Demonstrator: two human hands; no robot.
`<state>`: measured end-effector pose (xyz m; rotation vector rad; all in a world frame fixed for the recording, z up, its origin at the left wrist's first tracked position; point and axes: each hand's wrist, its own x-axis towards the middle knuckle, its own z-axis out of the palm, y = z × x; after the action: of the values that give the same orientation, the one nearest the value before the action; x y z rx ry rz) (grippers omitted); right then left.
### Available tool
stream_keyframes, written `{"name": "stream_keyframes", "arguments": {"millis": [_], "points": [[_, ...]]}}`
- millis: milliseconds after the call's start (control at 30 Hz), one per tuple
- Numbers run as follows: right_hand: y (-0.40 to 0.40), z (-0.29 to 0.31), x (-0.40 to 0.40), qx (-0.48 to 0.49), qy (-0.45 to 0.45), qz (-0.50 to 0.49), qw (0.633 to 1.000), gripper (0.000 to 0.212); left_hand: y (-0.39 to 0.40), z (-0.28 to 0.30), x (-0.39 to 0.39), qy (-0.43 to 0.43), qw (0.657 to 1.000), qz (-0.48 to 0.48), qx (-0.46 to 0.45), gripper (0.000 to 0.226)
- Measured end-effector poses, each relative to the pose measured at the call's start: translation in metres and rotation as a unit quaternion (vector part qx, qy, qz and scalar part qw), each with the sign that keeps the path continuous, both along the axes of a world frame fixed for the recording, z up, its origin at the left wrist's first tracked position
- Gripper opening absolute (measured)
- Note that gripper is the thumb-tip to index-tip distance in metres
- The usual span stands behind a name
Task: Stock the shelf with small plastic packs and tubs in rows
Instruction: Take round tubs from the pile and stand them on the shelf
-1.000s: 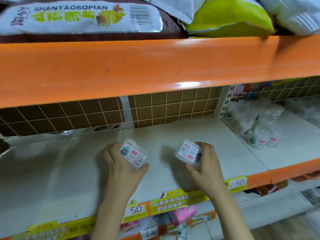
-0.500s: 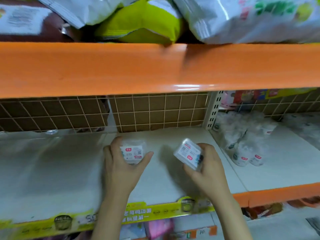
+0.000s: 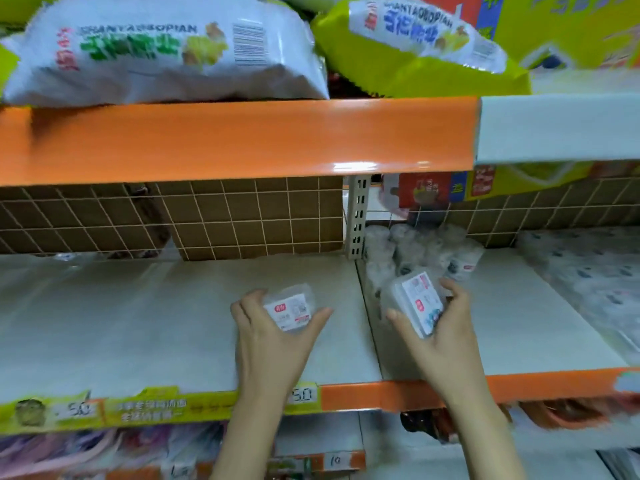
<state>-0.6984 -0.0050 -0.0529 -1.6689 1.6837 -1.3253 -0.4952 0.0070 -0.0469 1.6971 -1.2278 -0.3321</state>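
Both forearms are bare up to the frame's lower edge, and the left hand (image 3: 273, 337) and right hand (image 3: 446, 337) are uncovered.

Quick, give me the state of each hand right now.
Left hand: gripping a small clear plastic pack over the shelf.
Right hand: gripping a clear plastic tub, tilted.

Shelf (image 3: 138, 323): pale board, orange front edge.
On it, right bay: cluster of white tubs (image 3: 415, 251) at the back.
Upper shelf (image 3: 242, 140): snack bags (image 3: 166, 53).
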Motion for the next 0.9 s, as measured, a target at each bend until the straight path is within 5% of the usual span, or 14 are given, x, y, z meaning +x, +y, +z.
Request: {"name": "stream_keyframes", "arguments": {"millis": [133, 500, 900], "points": [[-0.003, -0.003, -0.007, -0.011, 0.007, -0.003, 1.000, 0.096, -0.003, -0.004, 0.002, -0.023, 0.999, -0.041, 0.018, 0.106], [-0.009, -0.006, -0.024, -0.109, 0.081, -0.049, 0.990, 0.052, -0.022, -0.012, -0.001, -0.052, 0.998, -0.031, -0.008, 0.063], [-0.032, -0.004, -0.121, -0.143, 0.071, -0.066, 0.985, 0.041, -0.031, 0.008, -0.107, -0.124, 0.988, -0.057, -0.070, 0.067]]}}
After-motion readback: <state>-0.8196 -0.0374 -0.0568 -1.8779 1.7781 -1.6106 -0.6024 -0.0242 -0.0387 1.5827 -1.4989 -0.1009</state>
